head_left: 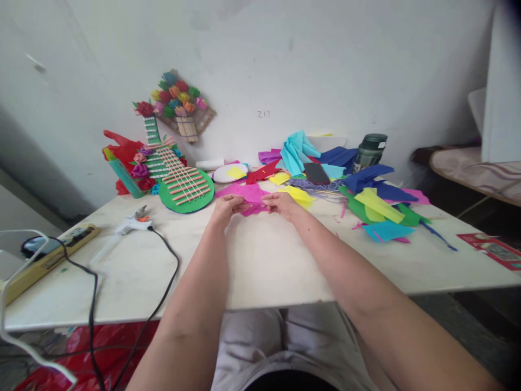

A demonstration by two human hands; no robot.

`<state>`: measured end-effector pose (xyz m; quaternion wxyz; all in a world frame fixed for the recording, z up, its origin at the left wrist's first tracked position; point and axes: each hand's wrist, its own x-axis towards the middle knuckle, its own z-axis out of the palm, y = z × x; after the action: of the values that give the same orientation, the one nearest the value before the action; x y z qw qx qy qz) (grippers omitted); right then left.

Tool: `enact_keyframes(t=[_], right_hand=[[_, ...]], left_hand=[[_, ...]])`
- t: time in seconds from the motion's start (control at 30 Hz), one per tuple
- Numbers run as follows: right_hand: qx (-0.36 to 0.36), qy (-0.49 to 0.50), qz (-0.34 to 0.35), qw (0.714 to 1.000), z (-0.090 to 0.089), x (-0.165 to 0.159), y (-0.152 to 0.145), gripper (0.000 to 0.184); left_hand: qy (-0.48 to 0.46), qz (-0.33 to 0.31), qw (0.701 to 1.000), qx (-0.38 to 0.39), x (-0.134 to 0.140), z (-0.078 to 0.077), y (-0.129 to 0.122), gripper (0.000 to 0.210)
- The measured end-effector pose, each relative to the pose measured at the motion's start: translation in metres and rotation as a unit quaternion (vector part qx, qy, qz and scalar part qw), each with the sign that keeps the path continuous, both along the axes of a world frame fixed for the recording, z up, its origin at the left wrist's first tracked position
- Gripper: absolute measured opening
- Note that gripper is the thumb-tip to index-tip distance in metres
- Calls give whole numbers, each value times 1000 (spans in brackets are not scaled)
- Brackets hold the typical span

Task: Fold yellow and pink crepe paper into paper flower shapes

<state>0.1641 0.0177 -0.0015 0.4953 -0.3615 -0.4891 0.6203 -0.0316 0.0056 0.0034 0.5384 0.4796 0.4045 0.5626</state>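
Note:
Both my hands reach out over the white table (260, 266) and hold a piece of magenta paper (250, 194) between them. My left hand (227, 208) pinches its left edge, and my right hand (283, 204) grips its right edge. The paper rests low over the tabletop, partly crumpled. Just right of my right hand lies a yellow paper piece (300, 196).
A green craft guitar with paper roses (179, 182) stands at the back left, a flower basket craft (181, 103) on the wall. A glue gun (134, 222) with black cable lies left. Heaps of coloured paper (366, 190), a dark green bottle (369, 152) and a phone (316, 173) sit right.

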Motion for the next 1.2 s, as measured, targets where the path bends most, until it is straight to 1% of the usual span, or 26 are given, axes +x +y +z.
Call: enact_keyframes(t=[0.13, 0.2, 0.3, 0.4, 0.57, 0.63, 0.87, 0.97, 1.1, 1.2], right_hand=[[21, -2, -25, 999, -2, -2, 2, 14], [30, -1, -37, 999, -2, -4, 2, 14], [38, -1, -50, 998, -2, -8, 1, 14], [47, -3, -56, 997, -2, -11, -1, 17], [69, -16, -57, 996, -3, -15, -2, 22], [70, -20, -56, 996, -3, -16, -3, 22], [57, -30, -47, 997, 1, -15, -6, 21], [44, -42, -33, 998, 1, -15, -8, 19], [18, -79, 6, 997, 2, -14, -10, 10], [0, -116, 39, 992, 3, -11, -12, 20]], left_hand=[[-45, -25, 998, -24, 4, 3, -1, 19], [-58, -41, 996, -46, 8, 6, -3, 21], [-19, -62, 994, -85, 16, 8, -8, 31], [7, -83, 994, -75, 24, 7, -11, 33], [2, -65, 996, -68, 26, 1, -8, 20], [8, -65, 996, -65, 25, -2, -5, 19], [41, -53, 998, -18, 24, -3, -4, 30], [67, -38, 997, -11, 23, -2, -3, 31], [105, -36, 994, 4, 22, -3, -2, 32], [107, -41, 993, 15, 23, -3, -3, 31]])
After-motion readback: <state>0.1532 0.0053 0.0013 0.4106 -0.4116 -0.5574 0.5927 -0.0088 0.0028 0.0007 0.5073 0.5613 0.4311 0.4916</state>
